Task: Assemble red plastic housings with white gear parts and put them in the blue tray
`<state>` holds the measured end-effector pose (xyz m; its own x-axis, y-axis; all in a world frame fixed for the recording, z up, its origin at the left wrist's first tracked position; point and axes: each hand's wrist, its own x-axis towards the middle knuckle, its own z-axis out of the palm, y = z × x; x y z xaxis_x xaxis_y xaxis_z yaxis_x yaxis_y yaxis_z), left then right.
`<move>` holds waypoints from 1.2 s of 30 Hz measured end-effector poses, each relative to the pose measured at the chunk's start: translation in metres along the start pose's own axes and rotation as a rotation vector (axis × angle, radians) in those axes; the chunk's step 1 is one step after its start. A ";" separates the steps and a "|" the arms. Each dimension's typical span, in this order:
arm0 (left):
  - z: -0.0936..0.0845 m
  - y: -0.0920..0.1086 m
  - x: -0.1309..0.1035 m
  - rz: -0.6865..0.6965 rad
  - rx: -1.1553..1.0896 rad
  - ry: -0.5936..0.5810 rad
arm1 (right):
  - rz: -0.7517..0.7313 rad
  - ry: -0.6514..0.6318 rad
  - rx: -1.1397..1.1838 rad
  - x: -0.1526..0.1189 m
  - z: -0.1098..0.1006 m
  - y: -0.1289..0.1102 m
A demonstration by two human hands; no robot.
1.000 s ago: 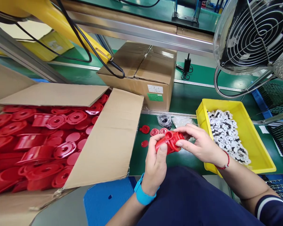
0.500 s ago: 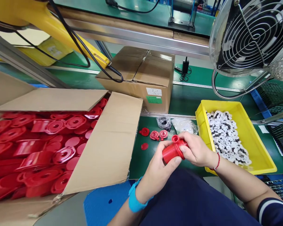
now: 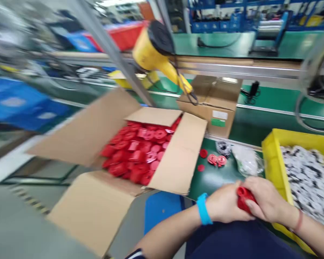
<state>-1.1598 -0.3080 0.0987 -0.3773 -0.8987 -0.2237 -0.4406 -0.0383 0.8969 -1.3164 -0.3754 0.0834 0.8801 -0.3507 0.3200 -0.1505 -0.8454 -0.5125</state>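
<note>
Both of my hands are wrapped round one red plastic part (image 3: pixel 244 198), low in the view in front of my body. My left hand (image 3: pixel 225 203), with a blue band at the wrist, covers its left side. My right hand (image 3: pixel 266 199) closes on it from the right, thumb across its front. A round opening shows at the part's upper end. Beyond my hands, small red pieces (image 3: pixel 216 160) lie on the green table (image 3: pixel 213 180), beside clear plastic bags (image 3: pixel 247 160).
An open cardboard box (image 3: pixel 178 154) full of red parts stands left of my hands. At the right a yellow bin (image 3: pixel 272 172) holds white and black pieces. Behind are a closed carton (image 3: pixel 221 104) and a yellow tool (image 3: pixel 162 64); a blue stool (image 3: pixel 162 210) is below.
The view has swung to the left, so the box, table and hands appear further right. Both hands still hold the red part, and the fingers now cover more of it.
</note>
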 end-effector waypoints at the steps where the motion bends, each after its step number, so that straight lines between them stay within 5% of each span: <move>1: 0.005 -0.003 -0.001 -0.038 0.103 0.007 | -0.026 -0.007 -0.009 -0.004 0.001 0.001; 10: 0.035 -0.021 0.007 -0.120 0.508 0.249 | -0.118 0.073 -0.256 -0.008 0.010 0.013; 22: 0.052 -0.082 0.037 -0.216 0.445 0.446 | 0.134 0.059 -0.387 0.001 0.052 0.029; 26: 0.034 -0.066 0.025 -0.243 0.362 0.533 | 0.263 -0.023 -0.219 0.012 0.041 0.022; 31: -0.004 -0.034 0.010 -0.145 0.274 0.674 | 0.253 0.088 0.190 0.026 0.015 0.013; 36: -0.014 -0.009 0.000 -0.027 0.090 0.585 | 0.305 0.164 0.455 0.021 -0.003 0.012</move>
<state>-1.1447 -0.3141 0.0957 0.1358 -0.9904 0.0248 -0.5212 -0.0501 0.8520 -1.3008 -0.3946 0.0863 0.7402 -0.6403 0.2052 -0.1455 -0.4505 -0.8808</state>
